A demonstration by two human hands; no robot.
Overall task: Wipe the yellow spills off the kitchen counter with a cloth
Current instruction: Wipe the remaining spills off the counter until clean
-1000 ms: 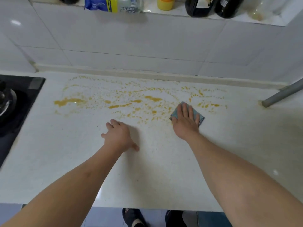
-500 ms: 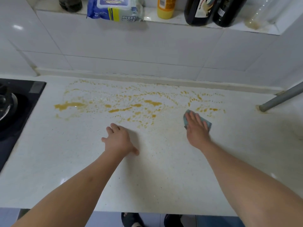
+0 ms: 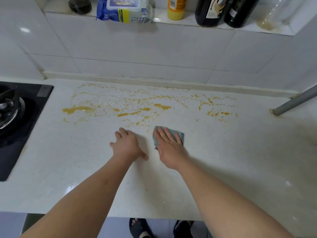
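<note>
Yellow spills (image 3: 159, 106) streak the white counter (image 3: 223, 169); right hand (image 3: 169, 148) presses flat on a teal cloth (image 3: 180, 135), left hand (image 3: 127, 146) spread flat beside it; wipes packet's (image 3: 124, 9) writing unreadable.

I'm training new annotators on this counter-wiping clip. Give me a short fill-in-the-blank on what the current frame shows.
1. The right hand presses flat on a folded ____ cloth.
2. The left hand rests on the bare ____, holding nothing.
3. The biggest yellow puddle lies nearest the black ____ at the counter's left end.
4. On the ledge, a yellow bottle stands between the wipes pack and two dark ____.

Missing words: blue-green; counter; stove; bottles
</note>
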